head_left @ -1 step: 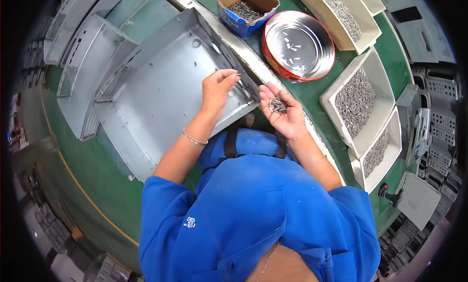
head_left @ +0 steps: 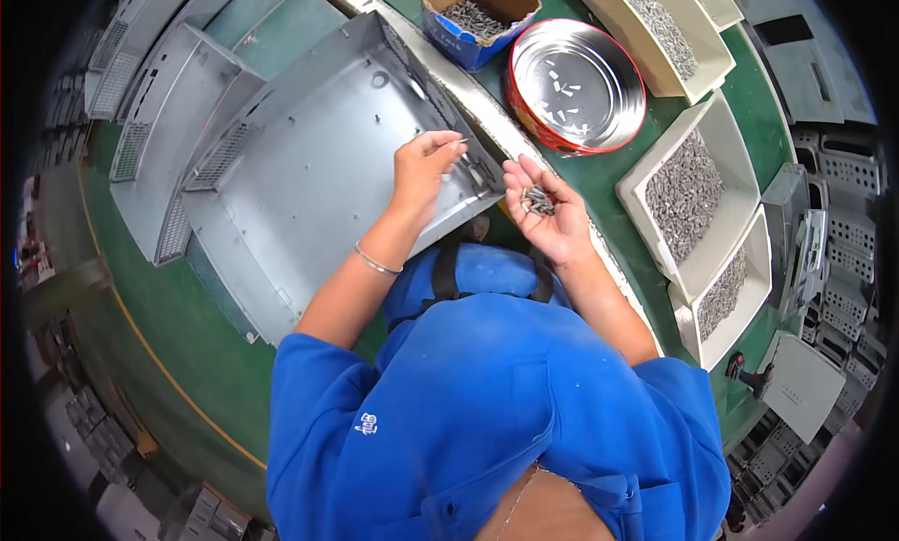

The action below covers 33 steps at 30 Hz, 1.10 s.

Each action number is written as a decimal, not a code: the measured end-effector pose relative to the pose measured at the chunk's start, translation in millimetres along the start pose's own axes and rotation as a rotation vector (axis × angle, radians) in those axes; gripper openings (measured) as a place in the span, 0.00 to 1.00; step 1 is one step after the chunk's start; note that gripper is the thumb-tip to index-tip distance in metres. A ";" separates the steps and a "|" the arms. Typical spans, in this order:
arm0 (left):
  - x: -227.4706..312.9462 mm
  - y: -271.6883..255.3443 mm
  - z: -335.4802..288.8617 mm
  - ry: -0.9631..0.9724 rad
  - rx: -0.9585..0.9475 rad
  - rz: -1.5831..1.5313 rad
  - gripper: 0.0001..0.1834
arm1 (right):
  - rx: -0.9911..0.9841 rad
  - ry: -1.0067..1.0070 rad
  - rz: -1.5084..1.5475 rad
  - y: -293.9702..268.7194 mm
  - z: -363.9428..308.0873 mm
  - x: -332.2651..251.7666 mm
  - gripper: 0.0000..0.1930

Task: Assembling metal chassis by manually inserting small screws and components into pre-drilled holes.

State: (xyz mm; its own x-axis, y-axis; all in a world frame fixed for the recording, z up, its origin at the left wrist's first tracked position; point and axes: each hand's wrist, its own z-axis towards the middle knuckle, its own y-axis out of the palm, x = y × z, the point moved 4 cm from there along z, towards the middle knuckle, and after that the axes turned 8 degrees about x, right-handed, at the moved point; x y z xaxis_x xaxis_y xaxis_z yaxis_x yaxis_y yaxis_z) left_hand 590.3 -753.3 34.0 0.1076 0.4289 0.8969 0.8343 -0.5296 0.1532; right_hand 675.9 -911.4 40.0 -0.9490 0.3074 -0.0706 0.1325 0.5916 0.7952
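A large grey sheet-metal case [head_left: 300, 185] lies open in front of me, with perforated side walls and small studs on its floor. Over its right end, my left hand [head_left: 423, 171] pinches a small thin metal fastener [head_left: 464, 140] between thumb and fingertips. Palm up beside the case's right corner, my right hand [head_left: 554, 225] cups a little heap of grey metal fasteners [head_left: 537, 200]. Its fingers are half curled round them. Their exact type is too small to make out.
On the green bench to the right stand a blue cardboard box [head_left: 456, 43] of fasteners, a red-rimmed round tin [head_left: 639, 101] with small white pieces, and cream bins [head_left: 640, 209] full of small metal parts. More metal cases [head_left: 173, 148] sit at left. A power drill [head_left: 747, 374] lies far right.
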 end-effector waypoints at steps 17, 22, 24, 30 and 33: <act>-10.9 3.3 11.5 -0.139 -0.055 -0.123 0.09 | 0.031 -0.100 0.053 -10.2 5.2 16.1 0.20; -11.6 3.6 14.4 -0.157 -0.072 -0.163 0.09 | 0.048 -0.140 0.051 -9.0 4.6 17.7 0.20; -11.8 4.8 14.6 -0.161 -0.084 -0.173 0.09 | 0.057 -0.148 0.047 -9.0 4.8 17.8 0.20; -14.1 8.3 12.9 -0.149 -0.086 -0.126 0.09 | 0.070 -0.151 0.056 -10.3 5.8 17.5 0.20; -14.5 9.5 13.3 -0.125 -0.086 -0.103 0.09 | 0.060 -0.140 0.059 -10.6 6.6 17.1 0.20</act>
State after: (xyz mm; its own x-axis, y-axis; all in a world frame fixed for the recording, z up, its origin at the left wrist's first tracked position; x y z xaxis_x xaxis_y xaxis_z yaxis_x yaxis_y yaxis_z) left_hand 603.9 -754.8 16.9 0.0949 0.5685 0.8172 0.7955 -0.5368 0.2811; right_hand 660.2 -907.5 26.3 -0.8904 0.4415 -0.1113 0.2080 0.6119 0.7631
